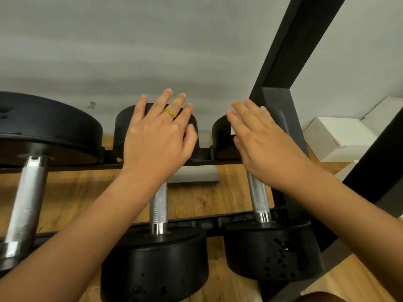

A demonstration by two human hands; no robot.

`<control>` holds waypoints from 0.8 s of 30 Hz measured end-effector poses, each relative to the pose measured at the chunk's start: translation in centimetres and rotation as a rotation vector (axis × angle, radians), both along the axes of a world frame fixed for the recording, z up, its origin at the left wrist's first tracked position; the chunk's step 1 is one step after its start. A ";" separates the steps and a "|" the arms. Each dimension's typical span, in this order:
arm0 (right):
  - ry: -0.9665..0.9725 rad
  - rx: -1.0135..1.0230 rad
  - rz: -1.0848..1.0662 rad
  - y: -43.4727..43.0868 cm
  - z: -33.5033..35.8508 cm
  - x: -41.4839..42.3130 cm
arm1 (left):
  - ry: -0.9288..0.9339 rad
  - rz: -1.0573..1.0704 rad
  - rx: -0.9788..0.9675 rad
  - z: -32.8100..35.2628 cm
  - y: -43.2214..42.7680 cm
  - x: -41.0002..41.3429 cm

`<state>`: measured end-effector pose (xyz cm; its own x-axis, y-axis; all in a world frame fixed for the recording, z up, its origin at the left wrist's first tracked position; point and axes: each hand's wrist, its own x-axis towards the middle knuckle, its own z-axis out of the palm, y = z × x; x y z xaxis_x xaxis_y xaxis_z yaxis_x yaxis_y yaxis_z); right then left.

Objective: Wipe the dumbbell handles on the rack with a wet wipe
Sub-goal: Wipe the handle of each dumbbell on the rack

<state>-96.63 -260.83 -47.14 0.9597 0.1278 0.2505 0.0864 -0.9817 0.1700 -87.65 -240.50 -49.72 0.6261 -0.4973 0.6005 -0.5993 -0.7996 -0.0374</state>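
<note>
Three black-headed dumbbells lie across the black steel rack's rails point(229, 216). The left hand point(157, 136), fingers spread, covers the middle dumbbell's far head point(122, 127); the right hand point(261, 140), open and empty, hovers above the right dumbbell's knurled chrome handle point(258, 197), at the rack's right upright point(292, 46).

Both bare forearms reach forward, roughly parallel; the left hand point(157, 136) lies palm down, fingers spread, a gold ring point(169, 113) on one finger; the right hand point(259, 140) is flat, fingers extended together, slightly blurred.
</note>
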 end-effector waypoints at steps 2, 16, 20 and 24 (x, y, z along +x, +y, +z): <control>-0.017 0.045 -0.009 -0.6 -0.8 -1.5 | 0.010 0.000 0.012 0.0 0.0 0.0; -0.395 0.829 -0.256 -2.6 -0.4 -2.5 | 0.045 0.001 0.074 0.5 0.4 -0.4; -0.556 0.965 -0.276 -2.7 -0.8 -4.0 | 0.043 0.004 0.059 0.5 0.2 -0.5; -0.579 1.169 -0.322 -2.7 -1.6 -6.0 | 0.035 -0.005 0.045 0.4 0.1 -0.5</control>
<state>-102.65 -263.50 -48.71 0.6260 -0.6481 0.4337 0.0271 -0.5378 -0.8427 -88.15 -240.43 -49.32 0.6439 -0.5265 0.5551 -0.6047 -0.7948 -0.0523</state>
